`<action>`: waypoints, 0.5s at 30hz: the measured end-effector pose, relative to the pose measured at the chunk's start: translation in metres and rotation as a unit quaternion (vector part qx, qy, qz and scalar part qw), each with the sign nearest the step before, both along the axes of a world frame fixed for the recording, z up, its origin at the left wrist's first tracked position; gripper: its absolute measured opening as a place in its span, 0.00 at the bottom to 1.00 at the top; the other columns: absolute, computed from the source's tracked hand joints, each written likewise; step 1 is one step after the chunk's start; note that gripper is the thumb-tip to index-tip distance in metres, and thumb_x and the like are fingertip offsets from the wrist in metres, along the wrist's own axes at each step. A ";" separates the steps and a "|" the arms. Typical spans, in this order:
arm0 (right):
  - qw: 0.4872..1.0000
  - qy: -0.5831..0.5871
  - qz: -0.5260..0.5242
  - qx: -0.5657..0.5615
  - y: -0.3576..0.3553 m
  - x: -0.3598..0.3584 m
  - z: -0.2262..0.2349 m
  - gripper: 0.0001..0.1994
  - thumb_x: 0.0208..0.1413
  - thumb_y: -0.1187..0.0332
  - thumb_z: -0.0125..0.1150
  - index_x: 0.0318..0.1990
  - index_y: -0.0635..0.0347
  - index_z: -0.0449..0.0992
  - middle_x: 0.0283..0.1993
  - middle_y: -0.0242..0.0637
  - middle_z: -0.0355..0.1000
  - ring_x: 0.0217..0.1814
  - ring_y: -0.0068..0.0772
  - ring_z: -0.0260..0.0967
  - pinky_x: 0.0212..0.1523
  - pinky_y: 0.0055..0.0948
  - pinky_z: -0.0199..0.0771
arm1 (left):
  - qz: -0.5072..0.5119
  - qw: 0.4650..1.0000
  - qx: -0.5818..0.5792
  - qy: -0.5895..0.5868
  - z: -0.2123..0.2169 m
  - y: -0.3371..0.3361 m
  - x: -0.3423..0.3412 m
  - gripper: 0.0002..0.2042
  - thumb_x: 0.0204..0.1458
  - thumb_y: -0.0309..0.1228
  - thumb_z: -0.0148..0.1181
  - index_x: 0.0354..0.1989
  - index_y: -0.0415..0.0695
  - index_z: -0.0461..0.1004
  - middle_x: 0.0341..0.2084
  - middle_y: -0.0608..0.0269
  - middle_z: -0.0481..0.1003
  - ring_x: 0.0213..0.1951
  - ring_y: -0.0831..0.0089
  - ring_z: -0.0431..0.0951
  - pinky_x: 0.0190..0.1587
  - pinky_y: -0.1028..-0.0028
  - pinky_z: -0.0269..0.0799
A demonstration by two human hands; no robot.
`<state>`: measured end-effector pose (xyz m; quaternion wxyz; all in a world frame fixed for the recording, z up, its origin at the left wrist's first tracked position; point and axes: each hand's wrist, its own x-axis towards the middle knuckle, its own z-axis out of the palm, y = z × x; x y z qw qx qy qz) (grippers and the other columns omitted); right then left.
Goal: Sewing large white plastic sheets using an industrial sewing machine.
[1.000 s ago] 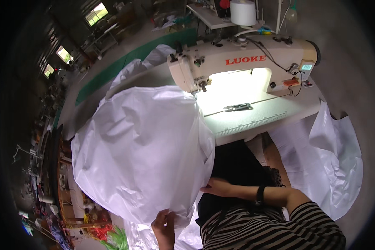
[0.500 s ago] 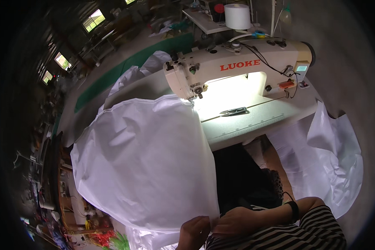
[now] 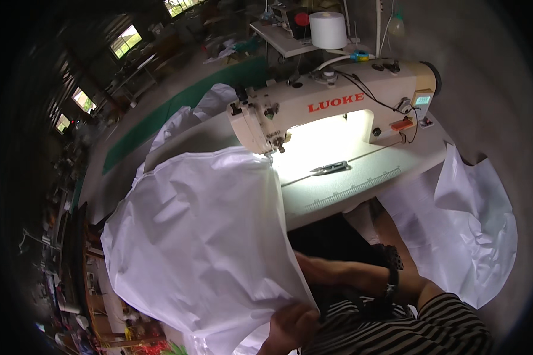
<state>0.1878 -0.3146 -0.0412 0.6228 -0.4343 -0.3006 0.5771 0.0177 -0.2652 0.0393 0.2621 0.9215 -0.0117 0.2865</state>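
Note:
A large white sheet (image 3: 195,231), smooth and slightly shiny, spreads from under the sewing machine's needle area (image 3: 267,155) down toward me. My left hand (image 3: 293,325) is closed on the sheet near its lower right corner. Farther up that right edge, my right hand (image 3: 315,270) is against the sheet; its fingers are blurred and partly hidden at the edge, so their grip cannot be made out. The white sewing machine (image 3: 337,100) stands beyond, its lamp lighting the bed.
Dark-handled thread snips (image 3: 330,168) lie on the machine table (image 3: 343,192). More white sheeting (image 3: 474,236) hangs off the right side. A white thread cone (image 3: 328,31) stands behind the machine. Green cloth (image 3: 177,112) lies at the back left.
My right hand has moved up along the sheet's right edge, away from the left hand. The left hand has shifted slightly right, and the sheet shows more creases. The view has shifted slightly.

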 end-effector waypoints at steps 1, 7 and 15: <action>0.998 -0.016 -0.017 -0.065 0.011 0.031 0.002 0.30 0.68 0.48 0.40 0.70 0.58 0.56 0.63 0.46 0.63 0.60 0.42 0.65 0.61 0.37 0.65 | -0.043 0.998 -0.011 0.036 -0.003 0.003 -0.001 0.09 0.37 0.23 0.63 0.28 0.43 0.69 0.20 0.57 0.67 0.20 0.58 0.70 0.21 0.62 0.66; 0.696 -0.676 -0.133 -0.204 0.072 0.086 0.024 0.28 0.59 0.60 0.53 0.64 0.67 0.63 0.26 0.37 0.77 0.28 0.39 0.77 0.26 0.36 0.75 | -0.119 0.972 -0.084 0.184 -0.013 0.002 0.012 0.11 0.46 0.29 0.61 0.23 0.44 0.63 0.17 0.57 0.63 0.21 0.55 0.69 0.23 0.59 0.65; 0.563 -0.779 -0.090 -0.262 0.076 0.064 0.015 0.25 0.56 0.72 0.51 0.63 0.65 0.65 0.22 0.35 0.76 0.23 0.35 0.77 0.22 0.32 0.74 | -0.132 0.983 -0.002 0.131 -0.018 0.044 0.045 0.04 0.49 0.31 0.60 0.31 0.47 0.72 0.21 0.63 0.71 0.23 0.63 0.75 0.25 0.66 0.70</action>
